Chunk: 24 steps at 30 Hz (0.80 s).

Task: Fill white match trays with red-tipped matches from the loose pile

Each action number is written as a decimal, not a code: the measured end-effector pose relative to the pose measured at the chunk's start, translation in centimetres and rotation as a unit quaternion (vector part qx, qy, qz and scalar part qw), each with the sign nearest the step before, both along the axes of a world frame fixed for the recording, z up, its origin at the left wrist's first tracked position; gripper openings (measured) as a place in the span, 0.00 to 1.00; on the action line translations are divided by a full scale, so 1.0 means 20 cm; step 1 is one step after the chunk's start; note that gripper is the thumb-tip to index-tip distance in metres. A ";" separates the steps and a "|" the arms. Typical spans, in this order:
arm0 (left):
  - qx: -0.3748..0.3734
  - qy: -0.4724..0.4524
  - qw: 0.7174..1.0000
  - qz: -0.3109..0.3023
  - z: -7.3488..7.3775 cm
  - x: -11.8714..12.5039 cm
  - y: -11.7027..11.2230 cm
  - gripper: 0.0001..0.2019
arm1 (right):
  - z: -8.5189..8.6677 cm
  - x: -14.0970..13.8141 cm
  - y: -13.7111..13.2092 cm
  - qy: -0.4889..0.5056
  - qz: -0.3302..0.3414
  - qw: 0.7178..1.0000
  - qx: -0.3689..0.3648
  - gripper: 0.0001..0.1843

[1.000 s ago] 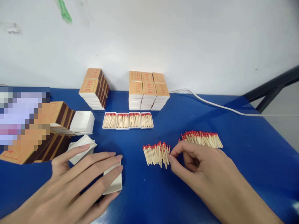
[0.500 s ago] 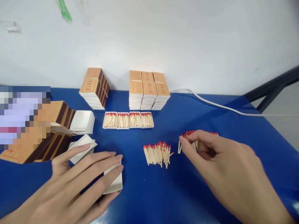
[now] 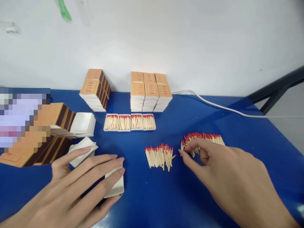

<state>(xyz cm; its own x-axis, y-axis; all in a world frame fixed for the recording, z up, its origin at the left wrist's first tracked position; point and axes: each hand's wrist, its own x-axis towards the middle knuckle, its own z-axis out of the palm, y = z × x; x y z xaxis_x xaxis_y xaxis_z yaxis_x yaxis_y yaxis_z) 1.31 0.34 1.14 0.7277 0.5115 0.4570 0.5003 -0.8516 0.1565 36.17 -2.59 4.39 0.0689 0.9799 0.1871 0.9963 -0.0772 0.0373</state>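
Observation:
My left hand (image 3: 83,180) rests over a white inner matchbox tray (image 3: 117,186), fingers across its top and thumb along its near side. The tray has no matches visible in it. My right hand (image 3: 220,174) is at the left edge of a large pile of red-headed matches (image 3: 201,136). Its thumb and forefinger pinch around the lower end of a match (image 3: 181,145); the other fingers are curled under and partly hidden. A smaller bunch of matches (image 3: 159,156) lies on the blue table between my hands.
Four-sided trays filled with matches (image 3: 124,123) stand in a row. Behind them are stacks of closed matchboxes (image 3: 151,90) and another stack (image 3: 91,87). White trays (image 3: 83,123) and matchbox sleeves (image 3: 61,117) crowd the left. A white cable (image 3: 213,104) runs along the wall.
My right hand has shifted slightly down and left, uncovering more of the large match pile. My left hand stays on the tray.

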 end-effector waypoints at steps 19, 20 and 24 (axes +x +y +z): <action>0.001 -0.007 1.000 0.009 0.00 0.00 0.00 0.13 | 0.01 0.00 0.02 0.032 -0.012 0.999 0.034 0.11; 0.001 -0.006 1.000 0.010 0.00 0.00 0.00 0.13 | 0.00 -0.01 0.02 0.029 -0.013 0.999 0.033 0.11; 0.004 0.004 1.000 -0.006 -0.01 0.00 0.00 0.14 | -0.01 -0.01 0.02 0.021 -0.010 0.999 0.029 0.10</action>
